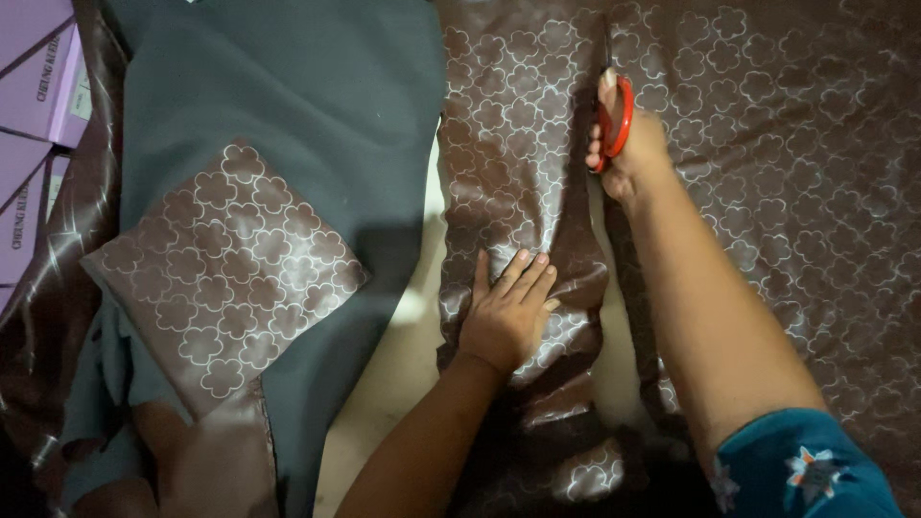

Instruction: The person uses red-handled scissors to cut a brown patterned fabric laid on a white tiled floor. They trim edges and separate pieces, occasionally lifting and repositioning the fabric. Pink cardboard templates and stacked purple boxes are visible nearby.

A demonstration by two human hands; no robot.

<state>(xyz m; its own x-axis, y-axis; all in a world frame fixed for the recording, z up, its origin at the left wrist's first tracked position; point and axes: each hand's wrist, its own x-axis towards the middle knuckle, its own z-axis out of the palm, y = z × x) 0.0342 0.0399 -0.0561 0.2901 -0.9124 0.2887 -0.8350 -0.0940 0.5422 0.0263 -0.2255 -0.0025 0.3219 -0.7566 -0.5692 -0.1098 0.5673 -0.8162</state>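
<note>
- Brown patterned fabric point(767, 144): glossy, printed with pale flower outlines, spread across centre and right of frame.
- Right hand point(628, 144): upper centre, fingers closed through red-handled scissors point(614, 120), blades on the fabric.
- Left hand point(507, 312): lower centre, open, palm flat, pressing the fabric.
- Dark teal cloth point(317, 105): upper left, bearing a folded patterned square point(225, 269).

Tailoring or sewing workspace: patterned brown satin fabric point(767, 144) and grey cloth point(288, 86) spread flat for cutting, red-handled scissors point(614, 120) in use, purple boxes point(34, 86) stacked alongside.
</note>
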